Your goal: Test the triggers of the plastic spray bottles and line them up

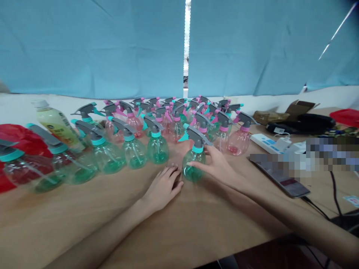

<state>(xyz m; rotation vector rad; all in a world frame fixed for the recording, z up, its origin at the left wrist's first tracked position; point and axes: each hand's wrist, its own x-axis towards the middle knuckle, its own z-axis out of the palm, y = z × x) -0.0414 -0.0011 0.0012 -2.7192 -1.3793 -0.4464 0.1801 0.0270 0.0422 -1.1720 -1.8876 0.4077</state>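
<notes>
My right hand is wrapped around the body of a green spray bottle with a grey and turquoise trigger head. The thumb lies across its front, and the other fingers are partly hidden behind it. Flat on the table, just left of that bottle, rests my left hand with its fingers stretched out and holding nothing. Beyond it stands another green spray bottle. More green ones, such as this spray bottle, continue in a row to the left. Behind them crowd several pink spray bottles and green ones.
At left are a labelled drink bottle and a red plastic bag. To the right lie a phone with a cable, a white power strip with plugs, and an open cardboard box. A blue curtain hangs behind the table.
</notes>
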